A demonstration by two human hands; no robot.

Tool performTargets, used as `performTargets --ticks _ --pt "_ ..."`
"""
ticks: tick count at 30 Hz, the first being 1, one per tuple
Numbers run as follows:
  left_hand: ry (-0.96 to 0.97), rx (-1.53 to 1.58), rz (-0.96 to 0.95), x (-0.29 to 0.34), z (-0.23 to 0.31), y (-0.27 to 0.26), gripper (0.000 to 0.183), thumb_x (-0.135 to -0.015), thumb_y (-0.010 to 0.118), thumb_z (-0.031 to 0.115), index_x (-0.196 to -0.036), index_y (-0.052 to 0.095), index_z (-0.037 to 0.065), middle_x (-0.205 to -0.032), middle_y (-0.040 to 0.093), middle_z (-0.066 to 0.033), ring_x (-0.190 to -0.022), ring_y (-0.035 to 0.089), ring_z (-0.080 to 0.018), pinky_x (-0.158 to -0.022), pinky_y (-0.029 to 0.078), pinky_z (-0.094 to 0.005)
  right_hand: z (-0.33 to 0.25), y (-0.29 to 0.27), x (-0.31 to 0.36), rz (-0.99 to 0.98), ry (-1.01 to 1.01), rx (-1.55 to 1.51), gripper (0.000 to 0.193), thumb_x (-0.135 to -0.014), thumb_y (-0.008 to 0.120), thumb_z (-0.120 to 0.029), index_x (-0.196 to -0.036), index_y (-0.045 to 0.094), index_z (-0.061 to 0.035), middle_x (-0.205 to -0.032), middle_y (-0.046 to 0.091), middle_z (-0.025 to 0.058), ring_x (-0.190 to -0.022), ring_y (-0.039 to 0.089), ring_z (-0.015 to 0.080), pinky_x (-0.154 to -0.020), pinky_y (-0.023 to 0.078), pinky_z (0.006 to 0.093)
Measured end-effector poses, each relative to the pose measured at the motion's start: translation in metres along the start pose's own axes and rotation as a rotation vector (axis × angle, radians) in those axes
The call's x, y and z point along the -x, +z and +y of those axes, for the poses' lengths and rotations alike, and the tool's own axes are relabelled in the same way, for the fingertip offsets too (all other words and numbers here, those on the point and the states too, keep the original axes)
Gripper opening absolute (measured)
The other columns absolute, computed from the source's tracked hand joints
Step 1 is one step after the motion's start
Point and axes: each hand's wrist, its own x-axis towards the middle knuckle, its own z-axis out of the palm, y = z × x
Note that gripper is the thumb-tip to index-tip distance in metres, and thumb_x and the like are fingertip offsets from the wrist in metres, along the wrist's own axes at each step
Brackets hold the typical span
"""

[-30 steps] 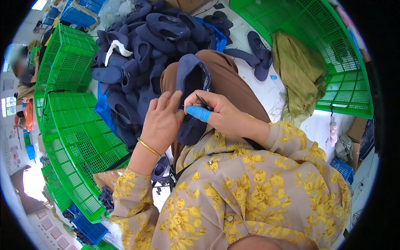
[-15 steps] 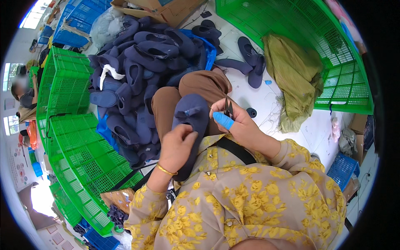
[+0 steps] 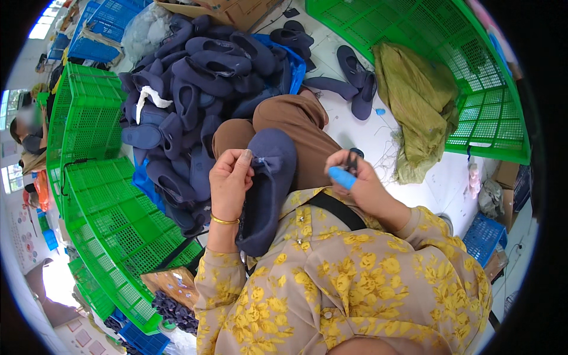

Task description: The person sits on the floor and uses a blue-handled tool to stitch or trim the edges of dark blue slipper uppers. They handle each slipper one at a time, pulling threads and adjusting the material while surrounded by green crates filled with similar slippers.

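Note:
A navy slipper [image 3: 280, 154] lies across my lap, toe away from me and opening up. My left hand [image 3: 229, 186] pinches the small bow-like trim [image 3: 266, 163] at the front edge of its opening, thumb and forefinger pressed together. Apart from the slipper, to its right, my right hand [image 3: 370, 189] is closed round small black thread snips [image 3: 354, 160]. Blue tape [image 3: 342, 177] wraps its thumb. Motion smears the snips, so their blades are hard to make out.
Beyond my knees rises a big heap of navy slippers [image 3: 204, 71]. Green crates stand at left [image 3: 118, 225] and far right [image 3: 491, 100]. An olive cloth sack [image 3: 414, 112], several loose slippers [image 3: 358, 77] and thread scraps [image 3: 387, 160] lie on the floor.
My left hand has moved from inside the slipper's opening up to the trim, and the opening shows wider. My right hand with the snips has drawn away to the right.

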Motion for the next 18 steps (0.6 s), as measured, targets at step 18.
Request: performTargets --ticks 18 --pt "-0.017 -0.564 0.013 -0.007 0.005 0.008 0.024 -0.095 0.064 0.026 -0.092 0.063 0.003 -0.071 0.059 0.0015 -0.059 0.051 -0.0054 -0.055 0.042 -0.0204 -0.010 -0.014 -0.020 0.087 -0.274 0.818 0.032 -0.084 0.073 -0.017 -0.110 0.056 -0.0096 -0.084 0.060 0.0019 -0.067 0.055 0.0134 -0.062 0.045 0.0294"
